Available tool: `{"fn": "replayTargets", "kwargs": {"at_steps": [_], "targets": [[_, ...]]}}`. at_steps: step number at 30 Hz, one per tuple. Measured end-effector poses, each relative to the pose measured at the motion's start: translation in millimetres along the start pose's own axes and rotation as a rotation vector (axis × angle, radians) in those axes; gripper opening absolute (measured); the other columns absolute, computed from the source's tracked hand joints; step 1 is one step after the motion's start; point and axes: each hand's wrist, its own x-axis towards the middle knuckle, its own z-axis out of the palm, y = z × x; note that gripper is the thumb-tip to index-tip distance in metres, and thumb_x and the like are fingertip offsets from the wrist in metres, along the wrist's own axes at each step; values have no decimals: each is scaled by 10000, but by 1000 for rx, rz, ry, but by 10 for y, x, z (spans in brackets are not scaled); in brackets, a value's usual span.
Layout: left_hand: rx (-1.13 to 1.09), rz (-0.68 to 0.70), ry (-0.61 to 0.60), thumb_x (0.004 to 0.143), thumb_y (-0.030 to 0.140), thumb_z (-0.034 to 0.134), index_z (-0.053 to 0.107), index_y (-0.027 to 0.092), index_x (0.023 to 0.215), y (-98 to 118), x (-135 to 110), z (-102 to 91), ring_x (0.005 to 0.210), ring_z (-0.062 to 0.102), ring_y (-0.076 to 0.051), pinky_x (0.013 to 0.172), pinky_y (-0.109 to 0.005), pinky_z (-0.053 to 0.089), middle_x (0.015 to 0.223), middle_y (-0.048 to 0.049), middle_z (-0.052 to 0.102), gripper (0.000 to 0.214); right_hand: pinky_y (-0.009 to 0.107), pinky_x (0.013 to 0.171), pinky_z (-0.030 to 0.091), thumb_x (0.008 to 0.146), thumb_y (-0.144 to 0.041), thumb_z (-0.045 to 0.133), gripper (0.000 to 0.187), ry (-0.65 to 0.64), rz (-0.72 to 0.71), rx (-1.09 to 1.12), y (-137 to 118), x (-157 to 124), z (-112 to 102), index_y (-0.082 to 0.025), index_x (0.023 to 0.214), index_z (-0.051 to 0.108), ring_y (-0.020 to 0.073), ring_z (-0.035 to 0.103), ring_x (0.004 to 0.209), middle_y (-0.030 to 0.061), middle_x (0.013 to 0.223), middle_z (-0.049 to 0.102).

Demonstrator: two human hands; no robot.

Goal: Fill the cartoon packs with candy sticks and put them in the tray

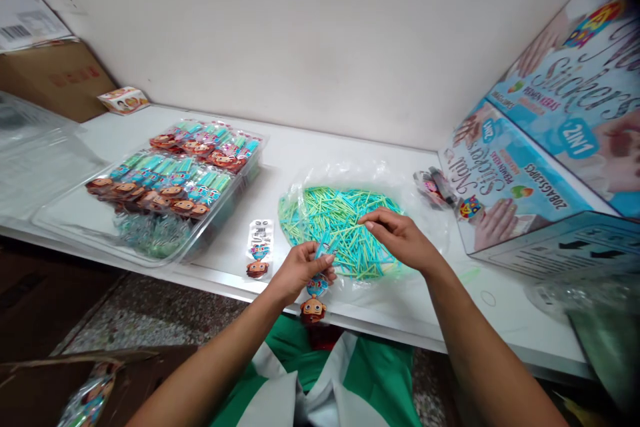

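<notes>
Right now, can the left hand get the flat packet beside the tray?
Probably yes: the flat packet lies near the left hand, nothing between, though that hand's grip holds another packet.

"nail stickers" on lower blue box (510,181); "2in1" on upper blue box (575,100)

From either side of the green-and-white clothed lap (373,373), the bare left forearm (225,347) and bare right forearm (477,330) angle inward. Beyond it, the bare left hand (303,270) grips with bent fingers; farther out, the bare right hand (400,238) pinches thumb toward index fingertip.
</notes>
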Motion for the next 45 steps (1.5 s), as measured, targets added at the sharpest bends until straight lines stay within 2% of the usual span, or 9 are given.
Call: {"fn": "replayTargets", "kwargs": {"at_steps": [7,10,15,20,24,28,31,36,45], "targets": [[39,-6,-21,662,412,737,538,124,824,-10,-15,21,569,614,-148,549,-254,478,633,-28,627,385,304,759,435,897,-258,457,203,63,-79,-53,-224,2,-180,-205,974,637,156,557,831,43,883,600],[69,19,-26,671,409,731,539,126,828,-8,-22,12,578,613,-145,569,-255,475,640,-27,627,376,309,753,437,898,-238,454,196,-10,-131,-127,-262,7,-173,-201,954,638,163,559,831,47,862,604],[140,97,-57,675,390,731,515,133,763,6,-15,43,581,599,-128,595,-253,478,639,-7,602,347,305,736,444,905,-210,432,218,-159,-207,-259,-396,13,-5,-193,974,638,168,567,824,64,886,614],[113,135,-51,659,404,738,491,145,745,28,-20,67,603,603,-129,622,-268,498,639,32,542,368,382,807,430,851,-105,438,363,-176,-275,-476,-542,-52,248,-179,1183,565,230,557,916,116,964,644],[94,166,-7,676,418,723,478,150,759,68,-59,22,668,626,-143,642,-263,506,680,21,572,372,368,810,448,892,-209,439,436,-111,-168,-306,-572,-122,327,-211,1328,411,208,577,940,93,1102,625],[161,202,-9,752,400,663,509,144,807,97,-95,-37,722,639,-157,652,-257,501,725,-16,633,303,284,700,453,902,-292,466,183,-59,-49,-90,-585,-120,333,-223,993,609,153,596,787,25,893,656],[153,258,-23,772,376,649,544,142,839,111,-119,-54,765,643,-167,691,-267,500,764,-25,647,265,266,659,437,899,-291,477,173,-7,-50,-27,-618,-98,347,-213,834,618,141,584,718,6,759,638],[139,252,-58,747,362,678,601,173,1040,182,-193,-61,902,624,-206,735,-284,496,968,-66,654,357,283,670,443,889,-289,502,145,105,-134,13,-648,-105,338,-218,837,616,152,576,724,21,769,635],[316,349,-3,728,302,697,617,190,1084,296,-301,-60,845,607,-187,742,-293,496,938,-51,638,382,299,685,441,890,-231,499,113,46,-249,37,-664,-108,349,-219,839,599,152,558,740,26,780,616]]}}
